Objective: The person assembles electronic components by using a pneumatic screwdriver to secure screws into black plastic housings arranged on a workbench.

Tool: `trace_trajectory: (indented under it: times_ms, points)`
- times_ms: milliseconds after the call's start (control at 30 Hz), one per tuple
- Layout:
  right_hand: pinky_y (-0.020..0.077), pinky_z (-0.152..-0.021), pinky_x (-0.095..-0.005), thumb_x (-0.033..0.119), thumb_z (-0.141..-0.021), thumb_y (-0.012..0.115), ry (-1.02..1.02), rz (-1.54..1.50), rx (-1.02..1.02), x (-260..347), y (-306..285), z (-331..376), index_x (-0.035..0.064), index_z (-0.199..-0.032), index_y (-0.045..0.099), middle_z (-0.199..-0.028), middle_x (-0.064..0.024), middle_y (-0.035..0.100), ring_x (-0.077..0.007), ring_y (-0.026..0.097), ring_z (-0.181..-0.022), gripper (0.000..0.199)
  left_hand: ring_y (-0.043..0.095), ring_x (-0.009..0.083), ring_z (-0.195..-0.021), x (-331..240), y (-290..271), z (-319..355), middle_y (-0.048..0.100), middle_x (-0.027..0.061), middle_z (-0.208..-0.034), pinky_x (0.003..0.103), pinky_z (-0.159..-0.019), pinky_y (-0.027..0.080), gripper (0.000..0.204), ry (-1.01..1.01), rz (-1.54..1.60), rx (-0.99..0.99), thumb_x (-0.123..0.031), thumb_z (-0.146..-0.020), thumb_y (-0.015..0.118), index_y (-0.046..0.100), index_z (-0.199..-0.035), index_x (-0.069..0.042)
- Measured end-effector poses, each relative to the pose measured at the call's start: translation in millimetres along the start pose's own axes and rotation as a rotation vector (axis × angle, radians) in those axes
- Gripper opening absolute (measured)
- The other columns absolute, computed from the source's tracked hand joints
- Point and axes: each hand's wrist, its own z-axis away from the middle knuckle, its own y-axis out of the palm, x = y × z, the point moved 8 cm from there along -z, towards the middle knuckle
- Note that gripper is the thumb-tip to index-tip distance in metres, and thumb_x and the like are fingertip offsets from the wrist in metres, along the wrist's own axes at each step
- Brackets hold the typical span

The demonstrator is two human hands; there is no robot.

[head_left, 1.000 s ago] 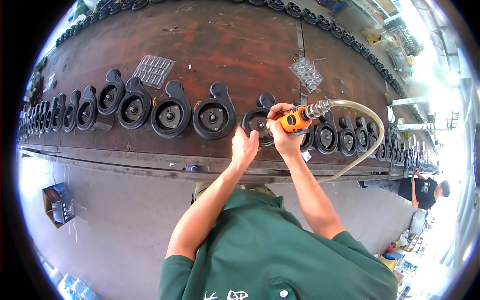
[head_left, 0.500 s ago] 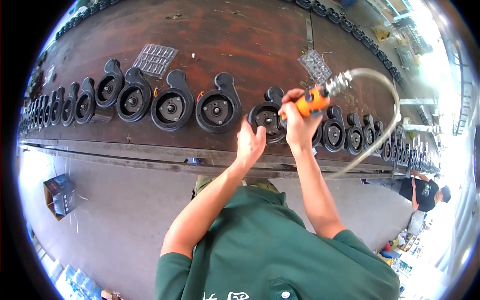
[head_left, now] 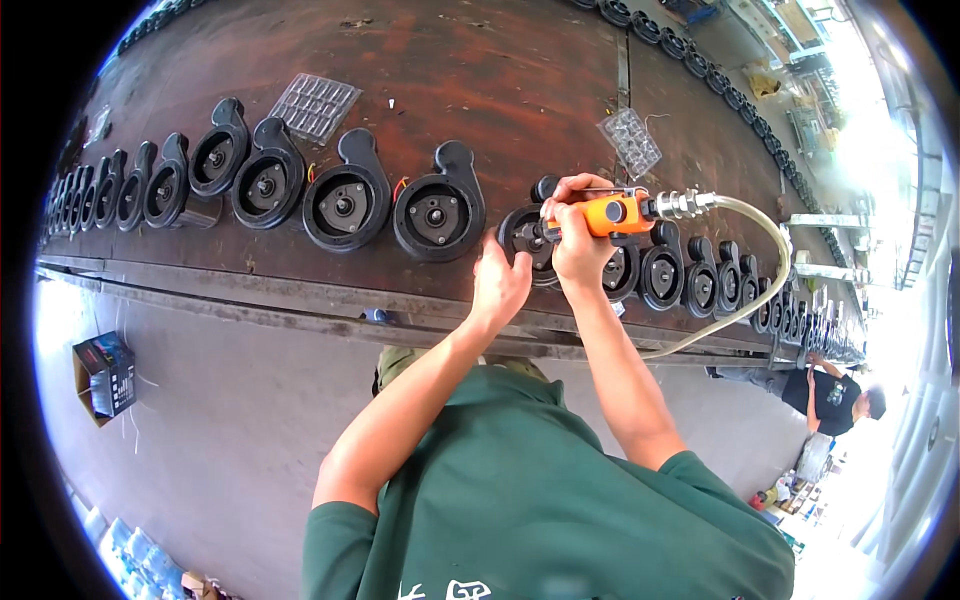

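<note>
The person stood at the long brown bench (head_left: pixel 470 60), driving a fastener, by my reckoning, into 1 of the black pump housings. The right hand (head_left: pixel 580 235) was wrapped tight around the orange air screwdriver (head_left: pixel 612 214), fingers closed on its body, the tip pressed against the black housing (head_left: pixel 525 235) at the near edge of the bench, in the middle of the row. The left hand (head_left: pixel 500 285) rested on that same housing from below, fingers spread a little apart and steadying it rather than gripping. A pale hose (head_left: pixel 760 290) ran from the tool's metal fitting and looped off the bench edge.

As I judged it, the next move called for keeping the tool square to the housing and the left hand clear of the tip.

2 clear plastic trays lay farther back: 1 on the left (head_left: pixel 315 105), 1 nearer the tool (head_left: pixel 630 142). I could not tell what sat in their pockets. A cardboard box (head_left: pixel 105 375) stood on the floor, contents hidden.
</note>
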Motion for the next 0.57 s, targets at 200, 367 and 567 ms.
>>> trace_trajectory:
  times_ms: [200, 367, 567]
  points:
    - [0.0533, -0.064, -0.026, -0.013, -0.081, 0.057, -0.024, -0.016, -0.006, -0.5, -3.3, -4.2, -0.0001, -0.107, 0.055, -0.09, -0.0088, 0.063, -0.0141, 0.062, -0.071, 0.029, 0.069, 0.045, -0.099, -4.2, -2.1, 2.4, 0.069, 0.0294, -0.106, 0.048, -0.09, 0.053, 0.054, 0.0, -0.034, -0.003, -0.016, -0.088, 0.059, 0.045, -0.137, 0.002]
    - [0.0535, -0.062, -0.0267, -0.013, -0.081, 0.056, -0.016, -0.043, -0.012, 2.8, 0.4, -3.3, 0.0003, -0.106, 0.055, -0.089, -0.0089, 0.063, -0.0145, 0.062, -0.069, 0.028, 0.068, 0.0451, -0.102, -2.3, -1.4, -0.8, 0.069, 0.03, -0.108, 0.048, -0.091, 0.053, 0.054, 0.03, 0.007, -0.017, -0.016, -0.088, 0.059, 0.045, -0.137, 0.002]
    - [0.0553, -0.063, -0.0277, -0.012, -0.082, 0.057, -0.034, 0.004, 0.002, 0.1, -1.2, -3.6, 0.0007, -0.107, 0.055, -0.089, -0.0092, 0.063, -0.0159, 0.064, -0.07, 0.028, 0.067, 0.0451, -0.106, 1.7, 0.0, -1.5, 0.069, 0.0299, -0.111, 0.048, -0.094, 0.052, 0.055, -0.016, 0.005, -0.001, -0.015, -0.088, 0.06, 0.045, -0.139, -0.003]
